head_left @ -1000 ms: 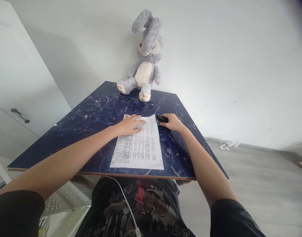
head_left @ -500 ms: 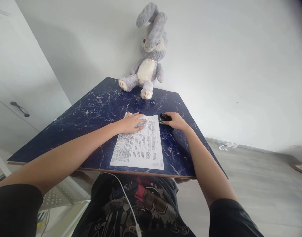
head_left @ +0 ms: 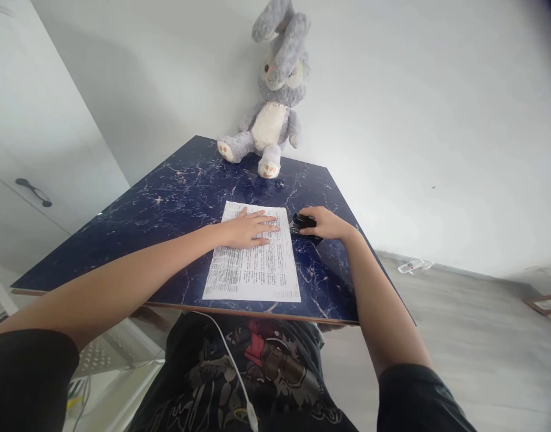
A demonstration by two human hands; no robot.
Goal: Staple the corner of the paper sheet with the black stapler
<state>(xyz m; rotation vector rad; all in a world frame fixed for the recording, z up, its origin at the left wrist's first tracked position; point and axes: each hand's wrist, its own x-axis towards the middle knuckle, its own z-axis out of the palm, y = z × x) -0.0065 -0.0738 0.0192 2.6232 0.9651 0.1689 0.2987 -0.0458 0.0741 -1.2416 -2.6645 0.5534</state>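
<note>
Two hands are at work on the table [head_left: 167, 186]. The left hand [head_left: 247, 231] lies spread over the upper part of the paper [head_left: 266, 273], palm down, its fingers apart and straight, closed on nothing. The right hand [head_left: 328, 224] is curled around what looks like a black stapler [head_left: 305, 221], thumb on the near side, fingers over the far side. The stapler sits just beside the paper's right edge, near the top corner; whether the two touch, or the edge is between its arms, cannot be told. So far, the paper is laid flat with its printed side up, near the table's front edge, and the stapler is in hand beside it. No staple can be made out in the paper, so by my judgement any fastening is either not done or too small to see. Whether there is one sheet or several is also unclear. Behind, a toy rabbit [head_left: 269, 129] sits well apart from both hands.
</note>
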